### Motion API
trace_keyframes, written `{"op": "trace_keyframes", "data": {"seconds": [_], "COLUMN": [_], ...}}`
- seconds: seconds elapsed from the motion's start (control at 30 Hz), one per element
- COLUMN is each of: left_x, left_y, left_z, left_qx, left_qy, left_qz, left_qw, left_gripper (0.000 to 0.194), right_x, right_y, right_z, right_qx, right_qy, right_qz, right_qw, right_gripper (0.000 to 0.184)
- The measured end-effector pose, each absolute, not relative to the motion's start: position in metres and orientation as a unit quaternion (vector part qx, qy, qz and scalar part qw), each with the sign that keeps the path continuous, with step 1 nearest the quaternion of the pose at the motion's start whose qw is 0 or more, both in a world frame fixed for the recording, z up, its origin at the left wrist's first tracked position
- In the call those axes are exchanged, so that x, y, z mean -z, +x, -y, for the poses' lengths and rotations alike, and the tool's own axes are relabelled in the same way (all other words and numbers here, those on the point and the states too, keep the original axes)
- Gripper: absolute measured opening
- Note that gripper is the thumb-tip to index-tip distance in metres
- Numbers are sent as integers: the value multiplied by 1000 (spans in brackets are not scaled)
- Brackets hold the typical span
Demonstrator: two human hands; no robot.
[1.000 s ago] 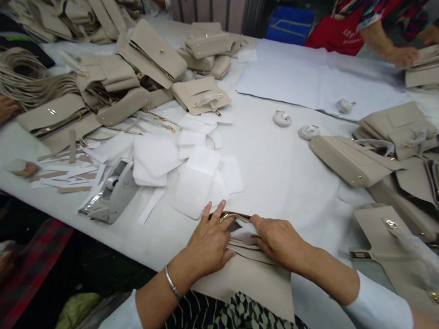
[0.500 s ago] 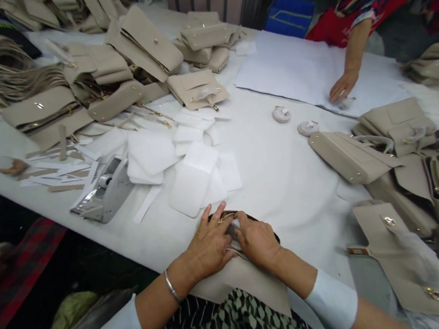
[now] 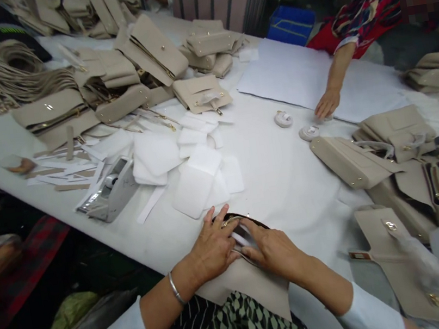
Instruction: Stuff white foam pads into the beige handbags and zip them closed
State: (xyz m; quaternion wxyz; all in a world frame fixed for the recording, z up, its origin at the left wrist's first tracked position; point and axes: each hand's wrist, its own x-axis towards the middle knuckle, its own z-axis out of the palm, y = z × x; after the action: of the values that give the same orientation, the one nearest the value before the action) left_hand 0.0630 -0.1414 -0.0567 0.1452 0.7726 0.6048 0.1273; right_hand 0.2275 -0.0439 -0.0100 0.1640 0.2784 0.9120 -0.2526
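Beige leather handbag [image 3: 241, 285] lies beneath the spread left hand [image 3: 213, 248] and curled right hand [image 3: 273, 250], apparently pinching its rim.

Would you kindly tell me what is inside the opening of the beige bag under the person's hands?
White sheet material shows in the mouth of the beige bag, between the left hand and right hand; anything deeper is covered by the hands.

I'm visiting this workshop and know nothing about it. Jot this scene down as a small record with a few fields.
Left hand: flat on a beige bag
Left wrist: bangle
Right hand: at the bag's gold-trimmed opening
Nearby: white pads, tape dispenser
Surface: white table
Co-worker: hand beside a white sheet
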Motion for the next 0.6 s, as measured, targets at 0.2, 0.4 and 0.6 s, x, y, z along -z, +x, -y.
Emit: {"op": "trace_keyframes", "data": {"seconds": [0.2, 0.4, 0.6], "left_x": [60, 60, 58], "left_y": [67, 64, 62], "left_z": [140, 137, 144], "left_qx": [-120, -123, -136], "left_qy": [768, 781, 777], "left_qz": [-612, -595, -597], "left_qw": [143, 146, 143], "left_gripper": [22, 23, 23], "right_x": [32, 16, -15], "right_y": [195, 213, 230], "right_z": [64, 49, 23], "right_qx": [120, 230, 139], "right_qy": [325, 282, 110], "right_qz": [-912, -909, -964], "right_qw": [219, 203, 196], "right_gripper": [30, 45, 43]}}
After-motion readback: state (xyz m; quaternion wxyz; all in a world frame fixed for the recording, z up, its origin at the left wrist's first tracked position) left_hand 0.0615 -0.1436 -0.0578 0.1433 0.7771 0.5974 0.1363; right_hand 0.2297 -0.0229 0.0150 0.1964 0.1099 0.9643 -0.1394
